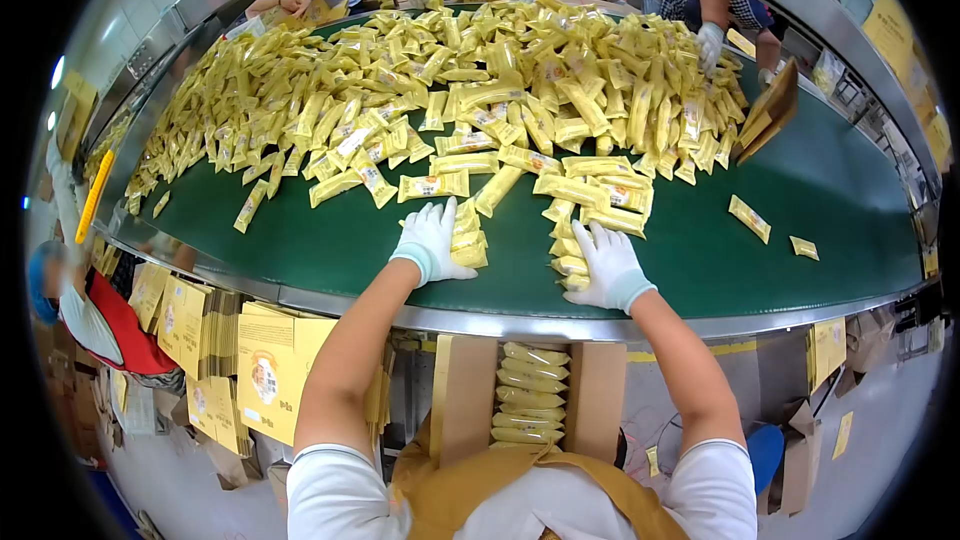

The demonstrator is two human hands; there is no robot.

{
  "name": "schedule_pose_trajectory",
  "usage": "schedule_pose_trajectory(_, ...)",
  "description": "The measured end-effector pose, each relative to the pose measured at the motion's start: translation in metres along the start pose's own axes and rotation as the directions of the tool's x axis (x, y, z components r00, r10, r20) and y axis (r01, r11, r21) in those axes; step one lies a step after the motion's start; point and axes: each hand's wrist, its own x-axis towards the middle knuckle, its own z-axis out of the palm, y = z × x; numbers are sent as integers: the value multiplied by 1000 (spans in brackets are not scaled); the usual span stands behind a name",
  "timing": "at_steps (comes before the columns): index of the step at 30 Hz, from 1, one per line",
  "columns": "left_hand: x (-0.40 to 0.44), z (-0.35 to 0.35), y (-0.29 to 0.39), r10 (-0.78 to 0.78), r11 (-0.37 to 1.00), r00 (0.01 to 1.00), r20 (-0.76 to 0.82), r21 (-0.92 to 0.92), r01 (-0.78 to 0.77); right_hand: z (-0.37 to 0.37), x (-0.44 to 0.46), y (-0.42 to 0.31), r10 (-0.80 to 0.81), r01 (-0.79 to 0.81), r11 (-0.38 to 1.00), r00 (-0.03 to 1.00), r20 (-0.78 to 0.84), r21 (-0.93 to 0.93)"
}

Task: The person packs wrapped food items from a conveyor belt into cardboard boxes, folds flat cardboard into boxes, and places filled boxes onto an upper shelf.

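Yellow wrapped snack packets point(468, 237) lie in a short row against my left hand point(430, 248). Its gloved fingers are spread, with the thumb at the row's near end. Another short row of snack packets point(567, 266) sits on the green conveyor belt point(520, 280), along the inner side of my right hand point(610, 270). That hand is gloved too, its fingers apart and touching the row. Bare belt separates the two rows. Below the belt's edge, in front of my body, an open cardboard box point(467, 400) holds a column of several packets point(530, 395).
A large heap of packets point(400, 70) covers the far belt. A metal rail point(500, 325) edges the near side. Flat printed cartons point(270, 365) stand lower left. Across the belt are co-workers, one with a gloved hand point(710, 45) at the heap. A cardboard piece point(770, 110) stands at right.
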Motion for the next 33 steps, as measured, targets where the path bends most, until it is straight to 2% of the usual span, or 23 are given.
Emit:
schedule_pose_trajectory(3,-7,-18,6,-23,997,992,126,-69,32,-18,11,-4,114,-145,984,957,266,101)
schedule_pose_trajectory(4,-13,-11,5,-18,993,998,64,-116,26,-21,10,-5,118,-146,985,960,255,93)
schedule_pose_trajectory(7,-34,-2,5,-52,986,992,-118,-165,32,-30,-4,0,188,-237,821,971,146,520)
schedule_pose_trajectory(8,-40,-3,5,-67,968,981,-184,-249,20,-41,-13,-4,192,-180,716,980,58,674)
schedule_pose_trajectory(11,-52,-11,0,-207,851,953,-221,-521,64,-86,-43,-16,96,-18,473,995,-32,881)
schedule_pose_trajectory(12,-52,11,-10,-271,756,903,-334,-655,-15,-102,-55,-24,33,56,429,996,-77,902)
schedule_pose_trajectory(13,-46,29,-20,-278,406,905,-321,-893,-193,-119,-68,-32,-36,84,484,996,-76,871)
schedule_pose_trajectory(14,-59,8,-12,-212,39,953,-217,-976,-214,-151,-76,-45,-151,108,687,989,-4,718)
schedule_pose_trajectory(15,-78,-22,0,-108,-331,984,-138,-929,-167,-176,-79,-60,-241,158,838,966,96,522)
schedule_pose_trajectory(17,-107,-50,30,-66,-586,955,-288,-764,-271,-173,-98,-93,-310,260,939,923,228,224)
schedule_pose_trajectory(19,-123,-69,59,50,-734,932,-360,-646,-210,-147,-105,-138,-268,309,951,856,442,-21)
schedule_pose_trajectory(20,-121,-56,55,187,-612,945,-267,-784,-100,-134,-102,-156,-271,328,945,784,559,-2)
schedule_pose_trajectory(21,-128,-60,65,242,-500,948,-206,-864,-60,-120,-99,-170,-268,344,939,696,666,18)
schedule_pose_trajectory(23,-140,-74,85,345,-241,935,-80,-971,6,-91,-97,-183,-382,390,909,641,666,146)
schedule_pose_trajectory(24,-150,-87,94,405,-51,881,-244,-968,-245,-74,-97,-182,-412,329,909,633,655,255)
schedule_pose_trajectory(25,-156,-95,103,491,122,787,-373,-865,-486,-58,-102,-181,-478,343,877,682,553,336)
schedule_pose_trajectory(27,-161,-85,119,489,315,792,-366,-772,-551,-24,-120,-173,-567,388,788,760,319,478)
schedule_pose_trajectory(28,-162,-77,125,489,404,793,-363,-712,-575,-3,-129,-172,-520,234,754,783,340,614)
schedule_pose_trajectory(30,-160,-54,133,475,531,756,-450,-538,-654,61,-146,-188,-435,203,714,878,197,670)
schedule_pose_trajectory(33,-155,-32,139,489,649,721,-490,-348,-677,81,-156,-200,-338,17,728,878,338,685)
